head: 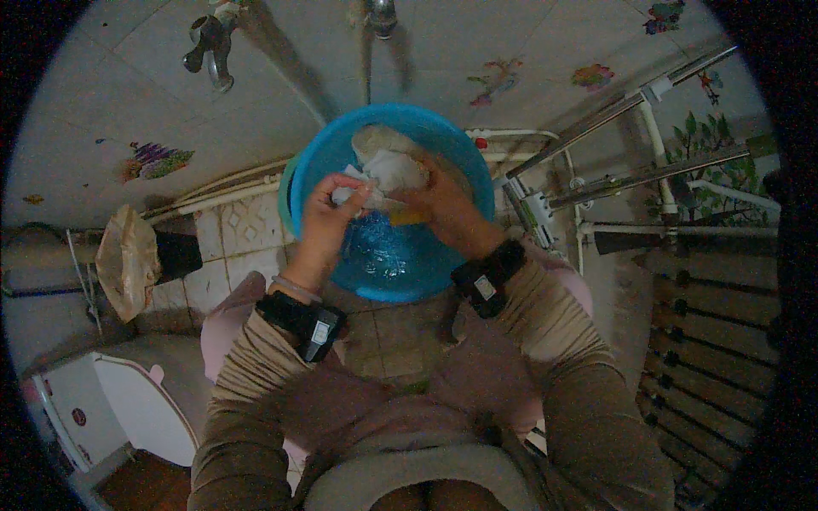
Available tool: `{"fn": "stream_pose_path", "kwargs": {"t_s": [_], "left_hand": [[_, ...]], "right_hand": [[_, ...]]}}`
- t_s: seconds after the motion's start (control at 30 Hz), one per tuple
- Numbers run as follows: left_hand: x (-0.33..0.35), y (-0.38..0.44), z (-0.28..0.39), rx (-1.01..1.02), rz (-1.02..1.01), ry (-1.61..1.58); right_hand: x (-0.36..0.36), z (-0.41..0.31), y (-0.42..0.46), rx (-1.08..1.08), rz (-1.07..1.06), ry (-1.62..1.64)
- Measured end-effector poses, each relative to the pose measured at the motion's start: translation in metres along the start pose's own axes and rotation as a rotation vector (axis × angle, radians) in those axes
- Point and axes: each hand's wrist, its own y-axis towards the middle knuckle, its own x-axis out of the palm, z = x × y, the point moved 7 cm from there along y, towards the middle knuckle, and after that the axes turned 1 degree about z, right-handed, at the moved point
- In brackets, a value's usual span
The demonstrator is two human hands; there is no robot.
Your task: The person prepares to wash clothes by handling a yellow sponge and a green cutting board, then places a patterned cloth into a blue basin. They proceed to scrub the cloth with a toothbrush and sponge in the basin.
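Observation:
A blue plastic basin (pixel 409 292) stands before me with water (pixel 383 255) in it. My left hand (pixel 335 201) pinches one end of a white cloth (pixel 393 171) over the basin. The bunched body of that cloth lies in my right hand (pixel 441 201), whose fingers curl around its side. Just under the right fingers shows a yellow block (pixel 410 216), perhaps a bar of soap; whether the hand grips it, I cannot tell. A beige fabric piece (pixel 377 140) lies behind the white cloth, against the far side of the basin.
A green basin rim (pixel 285 198) peeks out behind the blue one. Taps (pixel 214 54) and pipes project from the tiled wall ahead. A metal rail frame (pixel 594 121) stands at the right, above a dark-barred rack (pixel 696 345). On the left are a bag-lined bin (pixel 128 268) and a white panel (pixel 144 409).

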Motion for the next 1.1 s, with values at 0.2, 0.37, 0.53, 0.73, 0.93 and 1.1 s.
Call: {"fn": "stream_pose_path", "kwargs": {"t_s": [0.2,0.37,0.53,0.73,0.93,1.1], "left_hand": [[-0.014,0.002,0.007,-0.032,0.003,-0.455],[-0.025,0.003,0.010,-0.021,-0.034,-0.616],[-0.009,-0.001,-0.002,-0.166,-0.118,-0.644],[0.018,-0.019,-0.016,-0.271,-0.049,-0.441],[0.018,-0.013,-0.022,-0.265,-0.031,-0.528],[0.035,-0.017,-0.010,-0.214,-0.189,-0.793]], "right_hand": [[-0.026,0.028,0.004,0.050,-0.051,0.245],[-0.038,0.022,0.002,0.120,0.085,0.201],[-0.040,0.012,-0.003,0.074,0.145,-0.073],[-0.003,0.003,0.007,-0.346,0.208,-0.842],[-0.022,0.014,0.023,-0.232,0.230,-0.701],[0.045,-0.060,-0.033,-0.808,0.305,-1.027]]}}
